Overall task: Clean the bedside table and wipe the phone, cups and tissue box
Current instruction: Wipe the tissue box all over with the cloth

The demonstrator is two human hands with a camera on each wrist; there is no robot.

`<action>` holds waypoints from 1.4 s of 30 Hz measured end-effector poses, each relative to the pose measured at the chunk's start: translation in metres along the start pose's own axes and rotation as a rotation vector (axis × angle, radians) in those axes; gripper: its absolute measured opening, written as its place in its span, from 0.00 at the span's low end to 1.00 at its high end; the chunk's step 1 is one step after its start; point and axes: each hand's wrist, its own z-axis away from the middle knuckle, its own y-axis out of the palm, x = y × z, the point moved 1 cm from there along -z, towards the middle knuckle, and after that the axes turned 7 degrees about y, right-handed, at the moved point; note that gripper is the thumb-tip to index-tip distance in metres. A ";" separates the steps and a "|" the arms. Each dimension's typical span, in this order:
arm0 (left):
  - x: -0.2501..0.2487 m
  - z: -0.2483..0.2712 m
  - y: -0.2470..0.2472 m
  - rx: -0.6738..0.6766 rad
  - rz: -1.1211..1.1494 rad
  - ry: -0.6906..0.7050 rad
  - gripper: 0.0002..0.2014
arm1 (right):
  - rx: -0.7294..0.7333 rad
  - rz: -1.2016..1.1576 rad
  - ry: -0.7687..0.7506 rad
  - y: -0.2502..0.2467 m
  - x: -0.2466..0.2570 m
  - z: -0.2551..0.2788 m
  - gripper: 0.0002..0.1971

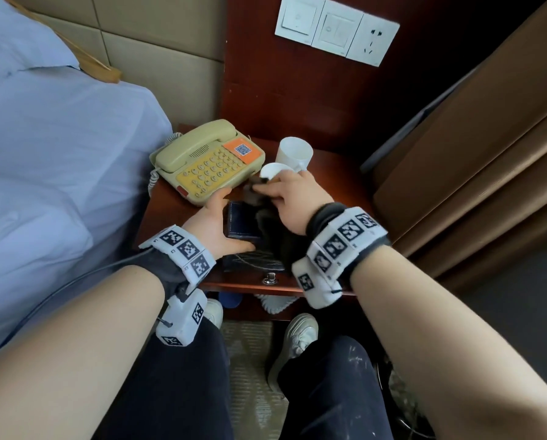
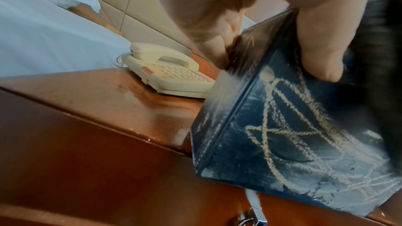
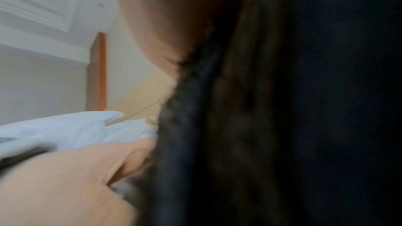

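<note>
The box (image 1: pixel 243 225), dark blue with pale line drawing on its side, stands at the front edge of the table (image 1: pixel 183 201), just in front of the phone (image 1: pixel 207 161), one bottom corner appearing to jut past the table's edge in the left wrist view; the left hand (image 1: pixel 216 225) grasps it from the phone side, thumb on one face and fingers curled over the top edge; the right hand (image 1: pixel 292 198) presses a dark cloth (image 1: pixel 273 228) onto the box's top, fingers bent over the cloth, though whether they pinch it I cannot tell from the blurred right wrist view; two white cups (image 1: pixel 292 154) stand behind the box, beside the phone, close to the right hand's knuckles; the box is likely light and hollow, stiff at the edges and yielding on its faces, its glossy skin somewhat slippery, so hold it by opposite walls near the corners; the cups are fragile, easily knocked by a wide wiping stroke.
</note>
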 end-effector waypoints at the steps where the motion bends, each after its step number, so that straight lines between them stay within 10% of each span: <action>1: 0.001 0.000 0.001 -0.001 0.024 -0.003 0.59 | 0.000 0.038 0.034 0.004 0.010 -0.005 0.27; 10: 0.009 0.001 0.005 -0.013 0.096 0.011 0.57 | 0.205 0.200 -0.333 0.006 0.007 0.020 0.25; 16: 0.012 -0.002 0.006 -0.028 0.077 0.005 0.58 | -0.007 0.031 0.041 0.002 0.005 -0.002 0.27; 23: 0.005 0.003 0.001 -0.013 0.068 0.015 0.49 | -0.069 0.061 -0.031 0.029 -0.008 0.028 0.23; 32: -0.001 0.004 -0.003 0.031 0.034 0.020 0.42 | -0.055 -0.074 0.668 -0.001 -0.115 0.047 0.27; 42: 0.029 0.003 0.016 0.176 -0.092 -0.066 0.49 | -0.141 -0.051 0.569 0.004 -0.113 0.045 0.26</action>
